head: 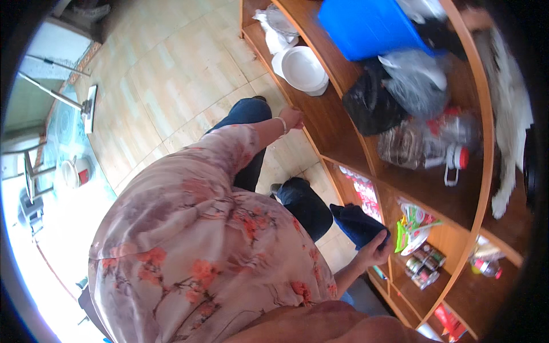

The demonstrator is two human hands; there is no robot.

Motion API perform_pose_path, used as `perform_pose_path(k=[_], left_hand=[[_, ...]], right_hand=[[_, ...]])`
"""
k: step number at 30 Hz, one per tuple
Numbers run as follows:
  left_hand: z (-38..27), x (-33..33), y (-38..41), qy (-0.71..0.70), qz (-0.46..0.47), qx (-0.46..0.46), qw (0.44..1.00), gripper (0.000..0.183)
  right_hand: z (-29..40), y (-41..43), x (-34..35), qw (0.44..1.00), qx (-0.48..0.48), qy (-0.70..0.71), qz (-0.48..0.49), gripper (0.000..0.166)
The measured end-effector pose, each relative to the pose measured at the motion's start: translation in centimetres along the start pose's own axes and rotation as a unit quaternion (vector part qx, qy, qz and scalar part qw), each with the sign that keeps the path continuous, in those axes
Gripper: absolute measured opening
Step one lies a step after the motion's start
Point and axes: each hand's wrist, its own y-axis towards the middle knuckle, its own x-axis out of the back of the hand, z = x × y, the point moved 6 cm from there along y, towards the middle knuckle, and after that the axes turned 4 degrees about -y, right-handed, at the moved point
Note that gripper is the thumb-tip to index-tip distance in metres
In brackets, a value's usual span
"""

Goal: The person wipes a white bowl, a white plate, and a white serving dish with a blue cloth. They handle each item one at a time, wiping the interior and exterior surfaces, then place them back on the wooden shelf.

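My right hand (375, 250) grips a folded navy-blue cloth (358, 223), its thumb pressed on top. The cloth is held beside the front of a wooden shelf unit (339, 165). My left hand (292, 118), with a pale bangle at the wrist, is at the front edge of a shelf board. Its fingers look curled, and their tips are too blurred to tell whether they hold or touch anything. A white bowl (303, 67) stands on that shelf, beyond my left hand.
The upper shelf holds a blue plastic bin (364, 28), a black plastic bag (374, 100) and a clear bottle with a red cap (458, 160). Jars (422, 266) and packets sit lower right. A mop (89, 109) and white bucket (76, 172) are on the tiled floor.
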Motion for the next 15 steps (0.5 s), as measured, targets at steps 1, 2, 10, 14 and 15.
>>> perform_pose_path(k=[1,2,10,14,15], left_hand=[[0.0,0.9,1.8,0.022,-0.074,-0.014,0.997,0.020],[0.1,2.2,3.0,0.040,-0.158,-0.006,0.987,0.021],[1.5,4.9,7.0,0.042,-0.393,0.094,0.914,0.034],[3.0,6.3,9.4,0.050,-0.437,0.149,0.886,0.041],[3.6,7.0,10.2,0.045,-0.451,0.166,0.876,0.043]], right_hand=[[1.5,0.4,-0.1,0.999,0.026,-0.019,0.005,0.023],[2.2,0.6,-0.5,1.000,0.017,-0.021,-0.003,0.026],[6.5,1.8,-3.7,0.990,0.082,-0.097,0.057,0.026],[7.9,2.1,-6.3,0.983,0.120,-0.104,0.094,0.028],[8.1,2.8,-7.3,0.978,0.141,-0.109,0.106,0.028]])
